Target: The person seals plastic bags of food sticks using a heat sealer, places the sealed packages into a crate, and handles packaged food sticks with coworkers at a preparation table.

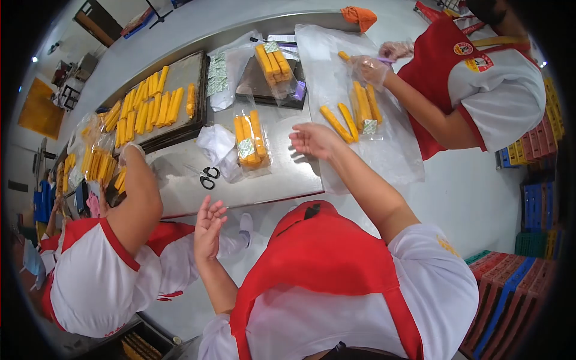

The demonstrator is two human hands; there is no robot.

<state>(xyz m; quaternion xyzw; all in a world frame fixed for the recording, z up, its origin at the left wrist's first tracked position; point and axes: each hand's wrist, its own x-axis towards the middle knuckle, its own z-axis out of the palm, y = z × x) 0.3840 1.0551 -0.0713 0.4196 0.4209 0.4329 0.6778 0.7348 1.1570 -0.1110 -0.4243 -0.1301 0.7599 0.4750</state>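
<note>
My right hand [315,140] reaches over the metal table, open and holding nothing, its fingers pointing left. Just left of it lies a clear bag of yellow sticks [256,133] with a green-and-white printed packet [246,147] in it; a gap separates hand and bag. My left hand [210,228] is raised in front of the table edge, open, with fingers apart and nothing in it. Beyond that hand, black-handled scissors [210,177] lie on the table beside a crumpled white plastic bag [217,143]. Another bag of yellow sticks [273,65] rests on a dark flat-topped device [246,90].
Yellow sticks lie in rows on a stacked tray [177,135] at left, near a co-worker's gloved hand [131,152]. At right, another co-worker's gloved hand [369,71] is above plastic sheeting [390,159] with loose sticks [336,123]. Stacked crates [510,300] stand at lower right.
</note>
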